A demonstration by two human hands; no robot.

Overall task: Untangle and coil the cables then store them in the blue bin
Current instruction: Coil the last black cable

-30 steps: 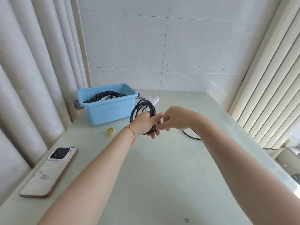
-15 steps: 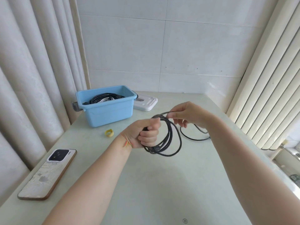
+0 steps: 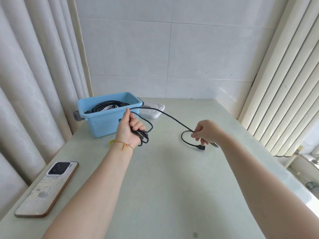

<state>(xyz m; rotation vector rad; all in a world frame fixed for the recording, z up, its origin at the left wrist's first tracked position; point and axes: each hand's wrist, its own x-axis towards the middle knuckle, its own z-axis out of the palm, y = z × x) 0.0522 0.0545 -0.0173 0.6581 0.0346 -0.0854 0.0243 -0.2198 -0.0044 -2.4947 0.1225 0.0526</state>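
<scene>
1. Your left hand (image 3: 130, 129) is gripping the coiled part of the black cable (image 3: 170, 116): fingers are curled round several loops, thumb pointing up, and the loops are hanging below the fist toward the wrist.
2. From the top of that grip a single strand is running out to the right, arching above the table (image 3: 164, 187) and descending to your right hand (image 3: 205, 131).
3. Your right hand is pinching the strand between thumb and fingertips (the remaining fingers are loosely curled beneath).
4. Just left of that pinch the cable is forming a small loop; its plug (image 3: 201, 147) is lying on the table directly below the hand.
5. The blue bin (image 3: 103, 121) is standing just behind your left fist, already containing coiled black and white cables (image 3: 107, 106).
6. A white lid (image 3: 153, 111) is lying beside the bin, behind the spanning strand.
7. A phone (image 3: 47, 188) is lying face down, well apart from both grips, nearer to you on the left.
</scene>
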